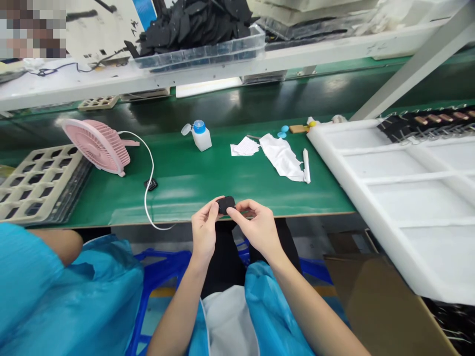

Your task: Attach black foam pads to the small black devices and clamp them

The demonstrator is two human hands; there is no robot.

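Note:
A small black rounded rectangular piece (pixel 226 204) is held just above the front edge of the green table (pixel 185 183). My left hand (pixel 205 225) pinches its left end between thumb and fingers. At its lower right, my right hand (pixel 259 222) grips it with the thumb in front and the fingers curled behind. What kind of part it is cannot be made out. Beyond my hands lie a white cloth (pixel 281 157), a crumpled white paper piece (pixel 245 147) and a white stick-like roll (pixel 306 166). A white bottle with a blue neck (pixel 201 135) stands further back, its lid flipped open.
On the left are a pink fan (pixel 98 146) with a white cable, a small black piece (pixel 150 184) and stacked trays (pixel 37 185). A white foam tray (pixel 404 198) juts out at right. Overhead, a shelf (pixel 148 76) carries a bin of black parts. A co-worker's blue sleeve (pixel 27 277) is at left.

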